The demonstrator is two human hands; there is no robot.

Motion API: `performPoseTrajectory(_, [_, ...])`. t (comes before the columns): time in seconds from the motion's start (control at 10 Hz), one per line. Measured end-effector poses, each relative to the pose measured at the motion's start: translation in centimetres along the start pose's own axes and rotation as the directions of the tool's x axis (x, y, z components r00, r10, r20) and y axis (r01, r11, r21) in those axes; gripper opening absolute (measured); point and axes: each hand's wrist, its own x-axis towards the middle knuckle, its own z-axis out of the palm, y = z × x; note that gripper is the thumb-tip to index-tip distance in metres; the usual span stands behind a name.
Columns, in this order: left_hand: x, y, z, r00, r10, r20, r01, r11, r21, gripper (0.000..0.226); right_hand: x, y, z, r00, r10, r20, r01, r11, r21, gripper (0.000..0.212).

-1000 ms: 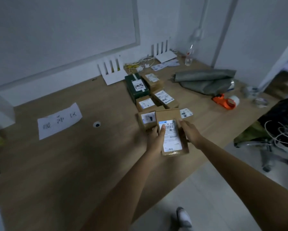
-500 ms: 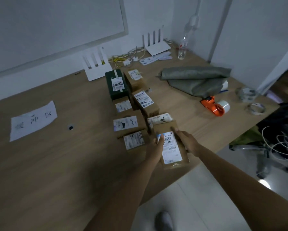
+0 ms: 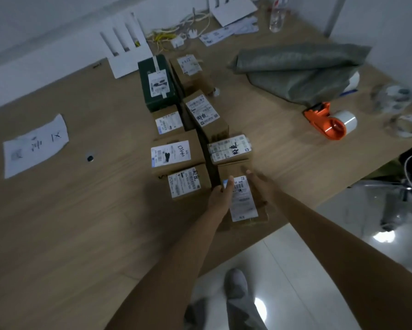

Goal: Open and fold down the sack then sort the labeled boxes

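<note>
A brown labeled box rests on the wooden table near its front edge. My left hand grips its left side, thumb on the white label. My right hand holds its right side. Beyond it, several labeled cardboard boxes stand in two rows, among them one with handwriting and a dark green box at the far end. The grey sack lies folded flat at the back right.
An orange tape dispenser sits right of the boxes. A handwritten paper sign lies at the left. White stands, cables and a bottle line the wall. Tape rolls lie at the right edge.
Both hands have brought the labeled box down and set it at the near end of the right row. The camera view has tilted downward.
</note>
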Motion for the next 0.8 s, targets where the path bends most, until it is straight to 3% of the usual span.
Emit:
performPoseTrajectory(0.2, [1.7, -0.8, 0.8, 0.999, -0.035, 0.012, 0.035, 0.999, -0.026, 0.089, 0.8, 0.2, 0.7, 0.999, -0.017, 0.027, 0.016, 0.999, 0.050, 0.032])
performPoseTrajectory(0.3, [2.7, -1.3, 1.0, 0.996, -0.088, 0.018, 0.089, 0.995, -0.047, 0.109, 1.2, 0.3, 1.0, 1.000, -0.024, 0.004, 0.024, 1.000, 0.012, 0.040])
performPoseTrajectory(0.5, [2.5, -0.7, 0.4, 0.996, -0.070, 0.051, 0.076, 0.989, -0.124, 0.062, 2.9, 1.5, 1.4, 0.999, -0.015, 0.041, 0.018, 0.998, -0.053, 0.079])
performPoseTrajectory(0.6, [2.3, -0.5, 0.2, 0.999, -0.044, 0.031, 0.047, 0.994, -0.097, 0.064, 3.4, 1.6, 1.6, 0.999, -0.040, -0.004, 0.040, 0.991, -0.131, 0.084])
performPoseTrajectory(0.7, [2.1, 0.0, -0.7, 1.000, 0.029, -0.005, -0.030, 0.997, -0.072, 0.073, 2.3, -0.2, 1.1, 0.989, -0.102, -0.108, 0.082, 0.980, -0.180, 0.080])
performPoseTrajectory(0.8, [1.5, 0.5, -2.5, 0.989, 0.122, -0.089, -0.135, 0.979, -0.151, 0.058, 0.7, -2.6, 1.1, 0.955, -0.208, -0.210, 0.180, 0.973, -0.143, 0.050])
